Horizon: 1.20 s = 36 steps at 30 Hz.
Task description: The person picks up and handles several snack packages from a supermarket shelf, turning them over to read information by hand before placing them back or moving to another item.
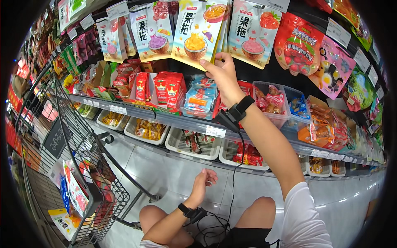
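My right hand (224,76) pinches the lower corner of a yellow-and-white fruit snack pouch (195,34), thumb on its front and fingers behind. The pouch hangs on the rack, with more pouches behind it. To its left hangs a purple grape pouch (155,34), and to its right a strawberry pouch (252,34). Low over the floor, between my knees and the shelf, my left hand (201,186) is empty, its fingers loosely curled and apart from the thumb. Each wrist wears a black strap with a device, and a black cable runs down from the right one.
A wire shopping cart (114,189) stands at my left with several snack bags inside. Below the hanging pouches, a shelf edge (186,119) carries boxes of packets (169,90) and plastic bins (273,102). White baskets (194,144) line the bottom level. Cable loops (211,228) lie between my knees.
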Each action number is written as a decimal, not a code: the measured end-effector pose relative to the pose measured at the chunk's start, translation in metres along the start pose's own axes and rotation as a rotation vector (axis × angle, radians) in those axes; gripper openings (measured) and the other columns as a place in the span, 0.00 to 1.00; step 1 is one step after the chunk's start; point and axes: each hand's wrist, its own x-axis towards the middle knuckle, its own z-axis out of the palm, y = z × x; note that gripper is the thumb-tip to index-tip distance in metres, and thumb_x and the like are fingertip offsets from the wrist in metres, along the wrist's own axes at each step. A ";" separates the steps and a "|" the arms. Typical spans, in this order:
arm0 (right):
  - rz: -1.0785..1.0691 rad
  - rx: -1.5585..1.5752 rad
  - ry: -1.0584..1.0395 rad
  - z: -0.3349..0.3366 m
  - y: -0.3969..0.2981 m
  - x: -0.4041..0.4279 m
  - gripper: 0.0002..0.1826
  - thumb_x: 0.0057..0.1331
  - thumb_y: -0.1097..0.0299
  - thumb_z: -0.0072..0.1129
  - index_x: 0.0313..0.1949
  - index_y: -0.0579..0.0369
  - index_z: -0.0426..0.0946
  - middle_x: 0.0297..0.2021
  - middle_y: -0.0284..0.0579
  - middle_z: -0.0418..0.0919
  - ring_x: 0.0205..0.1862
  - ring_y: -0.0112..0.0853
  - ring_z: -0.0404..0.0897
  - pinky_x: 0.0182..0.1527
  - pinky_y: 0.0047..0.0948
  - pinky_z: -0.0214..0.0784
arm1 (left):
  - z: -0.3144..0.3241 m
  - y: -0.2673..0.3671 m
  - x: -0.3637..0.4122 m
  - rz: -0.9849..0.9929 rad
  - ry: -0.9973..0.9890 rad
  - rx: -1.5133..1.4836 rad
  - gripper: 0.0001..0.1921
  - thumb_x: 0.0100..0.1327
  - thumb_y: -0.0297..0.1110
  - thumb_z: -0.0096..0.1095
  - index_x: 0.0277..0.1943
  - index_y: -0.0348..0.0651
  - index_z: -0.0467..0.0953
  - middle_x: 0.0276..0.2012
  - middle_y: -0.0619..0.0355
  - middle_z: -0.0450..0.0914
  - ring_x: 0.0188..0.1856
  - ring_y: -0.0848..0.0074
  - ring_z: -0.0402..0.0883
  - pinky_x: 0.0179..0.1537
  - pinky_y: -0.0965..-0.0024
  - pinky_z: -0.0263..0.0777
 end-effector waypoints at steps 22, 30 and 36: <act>-0.013 0.359 -0.279 -0.004 -0.051 -0.039 0.20 0.64 0.75 0.58 0.55 0.66 0.70 0.49 0.47 0.81 0.48 0.32 0.83 0.53 0.34 0.78 | 0.002 0.000 0.003 -0.001 0.004 0.031 0.26 0.78 0.53 0.31 0.44 0.43 0.76 0.37 0.61 0.81 0.36 0.81 0.75 0.40 0.74 0.65; 0.155 0.492 -0.357 -0.009 -0.075 -0.087 0.30 0.63 0.79 0.57 0.65 0.61 0.62 0.56 0.46 0.76 0.55 0.33 0.80 0.55 0.35 0.77 | 0.000 0.003 0.007 0.029 0.007 0.020 0.26 0.78 0.55 0.32 0.45 0.43 0.76 0.37 0.61 0.81 0.37 0.80 0.75 0.40 0.74 0.65; 0.350 0.534 -0.313 -0.027 -0.025 -0.142 0.33 0.62 0.78 0.59 0.67 0.59 0.61 0.61 0.44 0.73 0.63 0.34 0.74 0.65 0.36 0.66 | -0.018 0.027 0.008 0.062 0.062 0.033 0.29 0.75 0.63 0.35 0.45 0.44 0.74 0.38 0.60 0.80 0.39 0.78 0.76 0.43 0.72 0.66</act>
